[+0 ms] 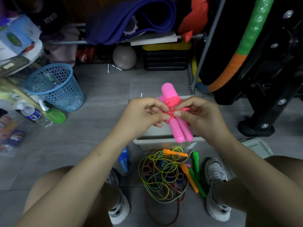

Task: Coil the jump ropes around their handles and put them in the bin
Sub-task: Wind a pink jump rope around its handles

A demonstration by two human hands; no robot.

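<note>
We hold the pink plastic jump rope with its two smooth rounded handles [176, 128] in front of us, above the pale grey plastic bin [161, 142] that stands on the grey tiled floor [98, 89]. The two handles lie side by side, and their long axis runs from the far end down toward us, a little tilted to the right. The pink cord is coiled around their middle.

Our left hand [144, 113] pinches the coil from the left side, fingers curled. Our right hand [198, 114] pinches it from the right, and its grip seems to hold the last loop of cord.

The bin lies directly under the handles, so we judge the coming move is only downward. On the floor near our feet waits the tangled heap of yellow, green and braided ropes [161, 175] with orange and green handles.
</note>
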